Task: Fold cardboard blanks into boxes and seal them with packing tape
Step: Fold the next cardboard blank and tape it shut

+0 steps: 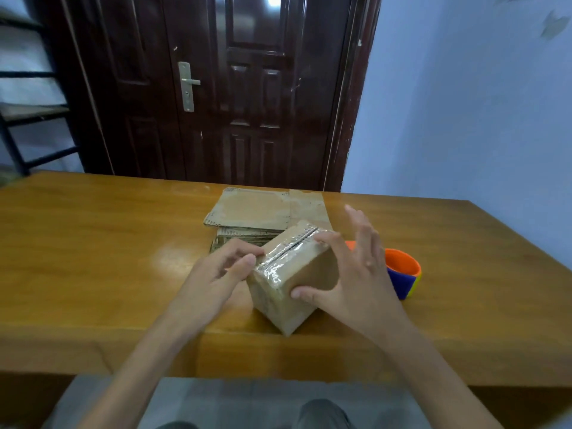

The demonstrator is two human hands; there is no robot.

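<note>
A small folded cardboard box [305, 267] stands on the wooden table [93, 243], with clear packing tape running along its top seam and down its near end. My left hand [216, 274] touches the box's left top edge with its fingertips curled. My right hand [349, 270] spans the box's right side, thumb on the near lower face, forefinger on the taped top, other fingers spread in the air. A stack of flat cardboard blanks [263, 212] lies just behind the box.
An orange, blue and yellow tape dispenser [402, 272] sits to the right of the box, partly hidden by my right hand. A dark door [247, 88] stands beyond the table's far edge. A metal shelf [28, 113] is at far left.
</note>
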